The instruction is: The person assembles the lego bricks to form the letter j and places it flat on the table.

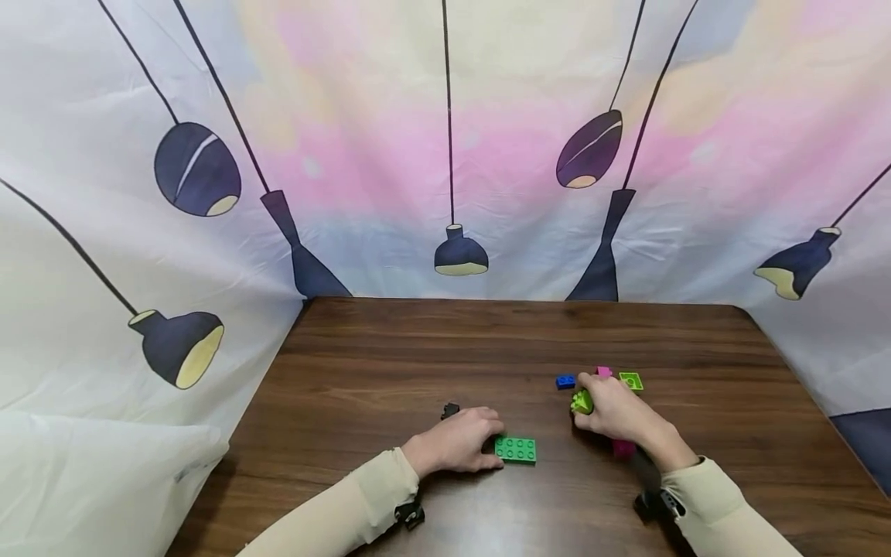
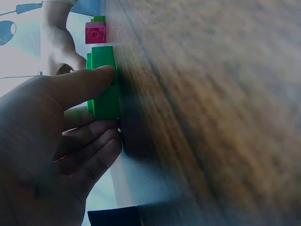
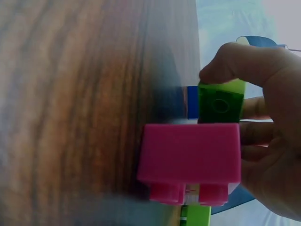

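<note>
On the brown table, the left hand [image 1: 459, 442] has its thumb and fingers around the left end of a green eight-stud brick [image 1: 515, 449]; in the left wrist view the thumb lies against this green brick [image 2: 104, 101]. The right hand [image 1: 616, 410] pinches a lime-green brick [image 1: 582, 401] between thumb and fingers. From the right wrist, that lime brick [image 3: 221, 101] shows tilted, its underside partly visible, behind a magenta brick [image 3: 190, 153] lying on its side near the palm.
A blue brick [image 1: 565, 381], a pink brick [image 1: 603, 372] and a lime brick [image 1: 631, 381] lie beyond the right hand. A magenta brick [image 1: 623, 449] is under the right wrist. Beyond the left hand sits a black piece [image 1: 450, 411]. Patterned cloth [image 1: 390, 155] hangs behind the table.
</note>
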`<state>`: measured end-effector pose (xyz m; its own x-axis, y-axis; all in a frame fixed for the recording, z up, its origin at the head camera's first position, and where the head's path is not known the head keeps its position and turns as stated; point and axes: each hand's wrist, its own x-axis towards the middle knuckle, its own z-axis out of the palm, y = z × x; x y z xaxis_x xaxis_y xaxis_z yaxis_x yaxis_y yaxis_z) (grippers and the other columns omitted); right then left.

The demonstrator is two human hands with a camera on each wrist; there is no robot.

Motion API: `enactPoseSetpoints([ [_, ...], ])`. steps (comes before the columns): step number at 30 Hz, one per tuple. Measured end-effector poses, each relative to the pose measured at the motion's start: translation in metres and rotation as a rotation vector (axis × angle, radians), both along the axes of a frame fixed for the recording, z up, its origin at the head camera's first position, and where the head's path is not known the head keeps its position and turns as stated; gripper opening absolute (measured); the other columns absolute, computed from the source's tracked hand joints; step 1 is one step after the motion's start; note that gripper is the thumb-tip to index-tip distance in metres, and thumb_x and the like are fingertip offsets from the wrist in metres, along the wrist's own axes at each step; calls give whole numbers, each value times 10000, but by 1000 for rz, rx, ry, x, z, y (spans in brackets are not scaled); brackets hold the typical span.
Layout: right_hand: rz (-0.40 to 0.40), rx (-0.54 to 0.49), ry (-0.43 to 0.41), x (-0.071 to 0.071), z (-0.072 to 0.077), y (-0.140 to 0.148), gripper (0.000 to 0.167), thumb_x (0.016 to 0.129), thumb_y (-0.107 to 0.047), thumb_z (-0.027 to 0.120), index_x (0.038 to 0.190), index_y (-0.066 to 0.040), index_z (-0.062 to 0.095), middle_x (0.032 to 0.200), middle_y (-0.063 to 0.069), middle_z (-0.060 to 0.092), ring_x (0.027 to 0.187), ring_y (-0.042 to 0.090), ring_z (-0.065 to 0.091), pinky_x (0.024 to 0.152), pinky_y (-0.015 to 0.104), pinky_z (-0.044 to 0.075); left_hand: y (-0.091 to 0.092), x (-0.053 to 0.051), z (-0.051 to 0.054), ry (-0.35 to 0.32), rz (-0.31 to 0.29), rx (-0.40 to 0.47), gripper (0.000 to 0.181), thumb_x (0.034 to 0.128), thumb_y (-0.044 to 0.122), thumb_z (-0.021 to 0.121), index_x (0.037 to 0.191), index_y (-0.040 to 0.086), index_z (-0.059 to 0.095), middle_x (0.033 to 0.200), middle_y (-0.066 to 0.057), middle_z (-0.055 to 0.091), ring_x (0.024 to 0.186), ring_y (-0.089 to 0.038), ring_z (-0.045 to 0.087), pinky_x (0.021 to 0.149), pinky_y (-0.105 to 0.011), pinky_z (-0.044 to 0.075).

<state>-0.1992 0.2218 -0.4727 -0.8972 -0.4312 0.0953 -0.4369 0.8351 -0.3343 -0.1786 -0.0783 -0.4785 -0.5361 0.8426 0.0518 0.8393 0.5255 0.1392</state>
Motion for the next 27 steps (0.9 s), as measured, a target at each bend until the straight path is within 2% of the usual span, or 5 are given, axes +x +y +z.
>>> enactPoseSetpoints([
  [8,9,-98,107,8,-3,-8,314,768,-252,801,953,-113,589,761,-82,551,632,34,440,558,216,396,-2,3,2,5,-2,-3,308,848,409,736,998,147,673,887,82,586,799,-14,524,741,-186,476],
  [13,8,-123,108,7,-1,-13,330,774,-285,815,976,-127,608,787,-93,584,644,25,459,579,218,413,-1,-1,3,33,-8,-1,310,847,419,735,992,151,674,881,86,584,790,-13,517,733,-180,472],
  [19,64,-155,134,7,-1,-20,319,782,-290,811,995,-154,616,817,-108,592,695,36,509,627,239,449,-2,-2,1,34,-2,5,292,840,411,744,960,156,668,849,79,568,747,-18,485,683,-183,447],
  [23,100,-179,142,11,-2,-22,306,777,-285,818,984,-165,629,850,-108,589,736,42,513,648,238,452,-1,0,-1,32,5,-2,293,837,412,745,954,154,670,852,84,570,764,-17,521,767,-208,494],
  [27,115,-217,161,16,-2,-23,305,759,-267,834,987,-172,656,888,-98,600,768,64,504,658,241,441,3,1,0,32,23,-11,293,827,402,755,950,148,674,848,85,569,766,-29,528,740,-212,490],
])
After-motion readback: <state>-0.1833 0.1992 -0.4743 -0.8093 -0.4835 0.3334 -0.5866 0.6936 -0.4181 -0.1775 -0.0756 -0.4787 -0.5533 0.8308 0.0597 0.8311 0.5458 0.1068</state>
